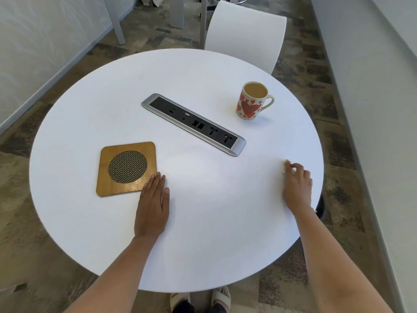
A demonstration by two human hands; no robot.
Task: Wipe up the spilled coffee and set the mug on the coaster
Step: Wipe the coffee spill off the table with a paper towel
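The brimful mug (pixel 249 102) stands near the table's (pixel 203 233) far right edge, well apart from the coaster (pixel 127 168) at the near left, whose corner the flat left hand (pixel 153 206) touches. The right hand (pixel 296 184) curls by the right edge over a tan scrap (pixel 286 163); whether it pinches, I cannot tell. Carried across the socket strip (pixel 194 124), the mug could slop.

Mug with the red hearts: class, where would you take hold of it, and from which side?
Take the handle, coming from the right: it juts out to the right of the mug, on the side of the right hand. The mug stands upright, nearly full of coffee, so a handle hold probably keeps it level.
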